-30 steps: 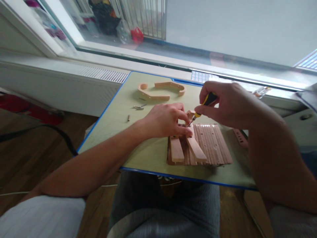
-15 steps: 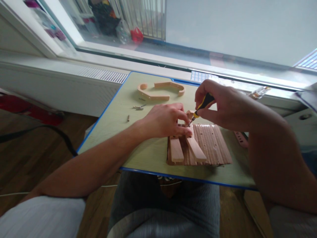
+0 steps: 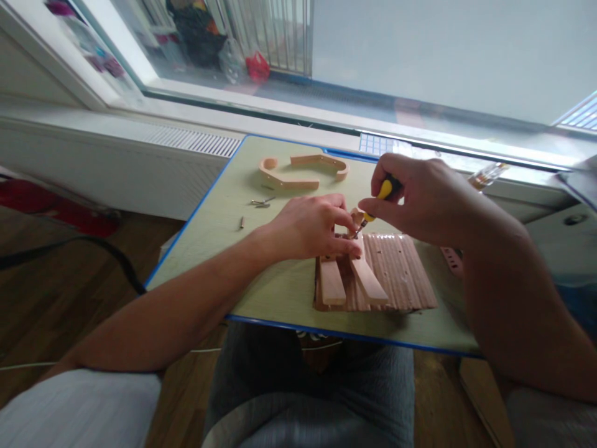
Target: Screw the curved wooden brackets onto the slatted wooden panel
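Note:
My right hand (image 3: 415, 193) is closed around a yellow and black screwdriver (image 3: 383, 188), its shaft slanting down to a wooden hook (image 3: 370, 283). The screwdriver tip meets what looks like a small screw, partly hidden by my fingers. My left hand (image 3: 317, 227) has its thumb and fingers closed about the same wooden hook, beside the tip. A second wooden piece (image 3: 333, 283) lies to the left, its upper end covered by my left hand. Both rest on a ridged brown cardboard piece (image 3: 396, 270) with small holes.
Two more curved wooden hooks (image 3: 293, 183) lie at the back of the blue-edged table (image 3: 209, 267). Several loose screws (image 3: 262, 202) are left of my hands, one screw (image 3: 242, 222) apart. A window and sill (image 3: 326, 130) border the back; a clear-handled tool (image 3: 489, 175) is at right.
My right hand has turned on the screwdriver handle, showing more of its yellow side, and the right forearm has shifted slightly. The left hand and wooden pieces stay put.

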